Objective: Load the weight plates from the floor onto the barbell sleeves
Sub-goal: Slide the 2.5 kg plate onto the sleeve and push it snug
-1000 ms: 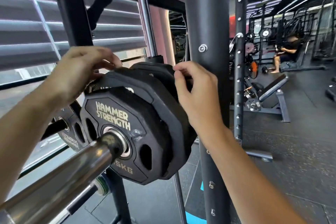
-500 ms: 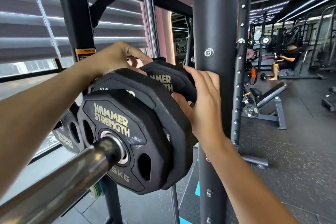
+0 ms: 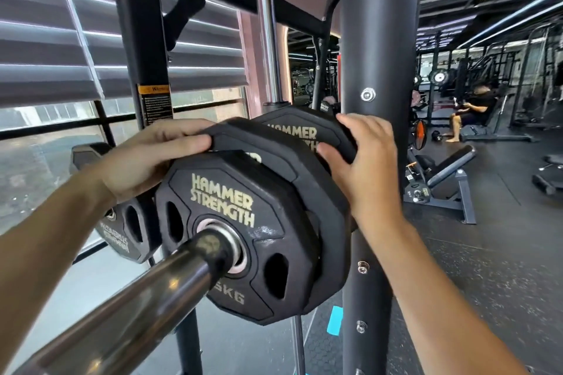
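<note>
A shiny steel barbell sleeve (image 3: 146, 298) runs from lower left toward the middle. Three black Hammer Strength plates sit on it. The nearest small plate (image 3: 231, 240) is marked 5KG. Behind it is a larger plate (image 3: 320, 201), and behind that a third plate (image 3: 304, 128). My left hand (image 3: 143, 161) grips the top left edge of the larger middle plate. My right hand (image 3: 365, 167) holds the right edge of the rear plate, thumb in front and fingers behind.
A black rack upright (image 3: 374, 70) stands right behind my right hand. Another plate (image 3: 122, 228) hangs on a storage peg at the left by a second post (image 3: 146, 39). A bench (image 3: 441, 173) and a seated person (image 3: 475, 109) are far right.
My left hand slid down from behind the plates onto the middle plate's top left edge. My right hand curled round the rear plate's right edge. The camera moved closer.
</note>
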